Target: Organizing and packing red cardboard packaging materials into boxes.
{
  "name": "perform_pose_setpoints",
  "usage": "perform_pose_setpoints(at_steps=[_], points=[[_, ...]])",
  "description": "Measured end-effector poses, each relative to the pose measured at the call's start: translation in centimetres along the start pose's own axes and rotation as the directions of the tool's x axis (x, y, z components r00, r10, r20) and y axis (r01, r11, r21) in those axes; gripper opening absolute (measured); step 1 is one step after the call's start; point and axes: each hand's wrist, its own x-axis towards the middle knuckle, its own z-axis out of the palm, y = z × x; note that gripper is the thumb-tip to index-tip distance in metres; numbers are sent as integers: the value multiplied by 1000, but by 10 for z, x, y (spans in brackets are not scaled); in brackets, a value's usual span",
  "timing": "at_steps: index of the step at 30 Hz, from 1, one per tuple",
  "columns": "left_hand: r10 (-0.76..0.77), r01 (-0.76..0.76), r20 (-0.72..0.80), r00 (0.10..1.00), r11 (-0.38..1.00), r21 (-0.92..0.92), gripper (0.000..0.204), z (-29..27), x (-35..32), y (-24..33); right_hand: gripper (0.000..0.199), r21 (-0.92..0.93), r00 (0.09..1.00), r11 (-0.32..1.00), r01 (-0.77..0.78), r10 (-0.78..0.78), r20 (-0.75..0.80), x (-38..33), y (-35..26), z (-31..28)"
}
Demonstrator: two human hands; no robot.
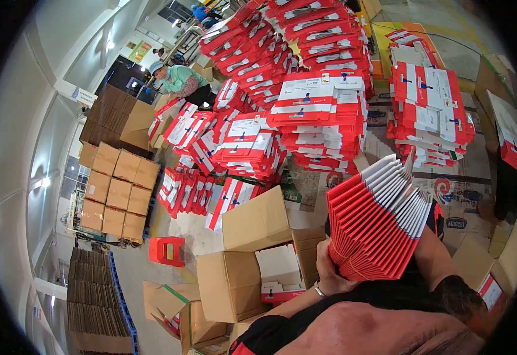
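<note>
A thick bundle of folded red-and-white cardboard cartons (373,228) is held up in front of me, its layers fanned out toward the upper right. My left hand (332,272) is closed on the bundle's lower left corner, fingers wrapped against the red edges. A light bracelet or watch sits on that wrist. From the lower right my right forearm (433,254) reaches up behind the bundle; the hand itself is hidden there, so its fingers cannot be made out. Just left of my left hand stands an open brown carton (235,284) with white-and-red flat cartons (280,269) inside.
Tall stacks of red-and-white cartons (323,112) rise ahead, with another stack (427,112) at right. A red stool (167,251) stands left, near stacked brown boxes (119,192) and flattened cardboard (96,296) on a blue pallet. A person in green (178,80) leans over cartons at far left.
</note>
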Motion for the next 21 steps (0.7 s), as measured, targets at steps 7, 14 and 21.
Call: perform_pose_setpoints(at_steps=[7,14,21], points=[[19,-18,-24,1000,1000,16,78,9,-3,0,63,8,999,1000,26,-27,42,4,1,0],[36,-35,-49,998,999,32,78,20,-1,-3,59,19,994,998,57,-59,89,6,-1,-2],[57,-54,-75,996,998,43,80,34,-2,-1,55,-80,975,978,193,-181,129,9,7,-11]])
